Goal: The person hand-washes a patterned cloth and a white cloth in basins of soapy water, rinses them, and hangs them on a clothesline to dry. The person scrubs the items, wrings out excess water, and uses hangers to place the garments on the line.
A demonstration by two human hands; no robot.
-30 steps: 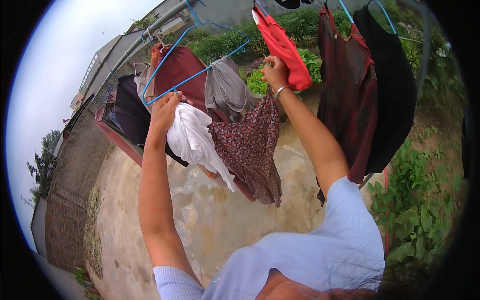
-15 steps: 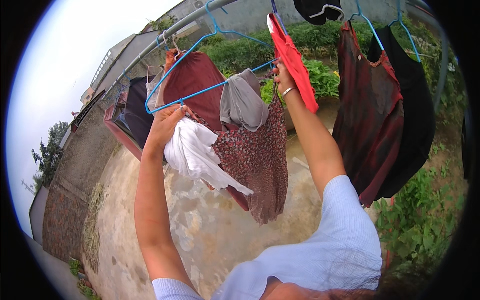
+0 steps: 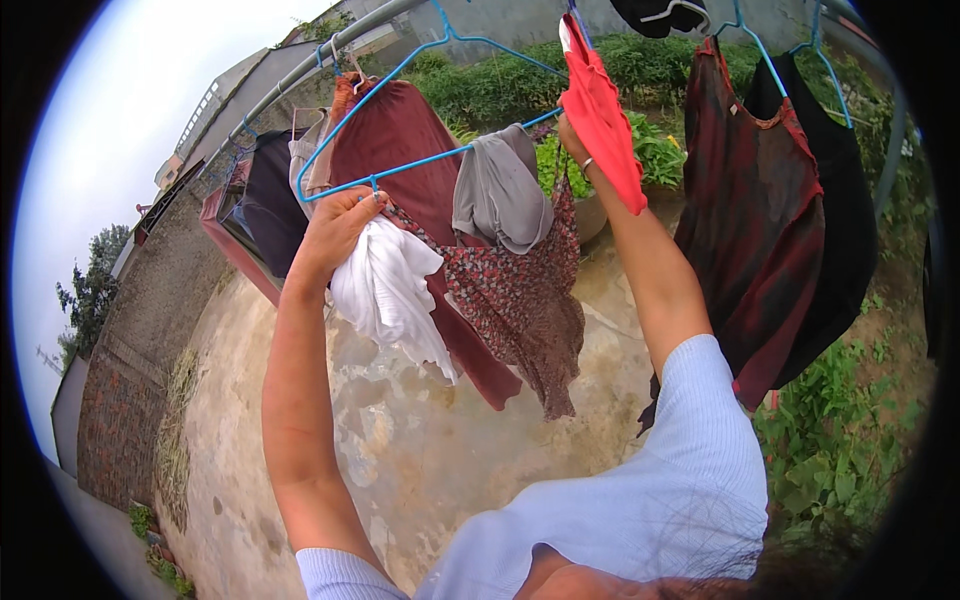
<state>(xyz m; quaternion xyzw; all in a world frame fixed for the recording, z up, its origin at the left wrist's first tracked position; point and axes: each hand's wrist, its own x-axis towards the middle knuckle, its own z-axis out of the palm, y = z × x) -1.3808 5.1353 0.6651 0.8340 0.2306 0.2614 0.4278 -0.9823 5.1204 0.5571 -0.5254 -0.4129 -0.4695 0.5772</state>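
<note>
A blue clothes hanger (image 3: 412, 160) hangs from the rail, tilted, with a grey cloth (image 3: 503, 195) draped over its lower bar. My left hand (image 3: 338, 228) is closed at the left end of that bar, pinching the upper corner of a dark floral-patterned garment (image 3: 512, 305). A bunched white cloth (image 3: 388, 285) hangs right under these fingers; whether they grip it too, I cannot tell. My right hand (image 3: 574, 142), with a bracelet at the wrist, is curled at the bar's right end. Its fingers are mostly hidden behind a red cloth (image 3: 607, 120) that hangs in front.
A metal rail (image 3: 300, 72) crosses above. Maroon trousers (image 3: 385, 130) and other clothes hang behind on the left. A dark red top (image 3: 750, 220) and a black garment (image 3: 835, 230) hang on the right. Below lies a concrete floor (image 3: 400, 480); green plants (image 3: 840, 440) grow at the right.
The hanger and clothes have shifted slightly right in view. The white cloth's tail has swung down and left, and the patterned garment's hem sits higher. The red cloth now covers more of my right fingers.
</note>
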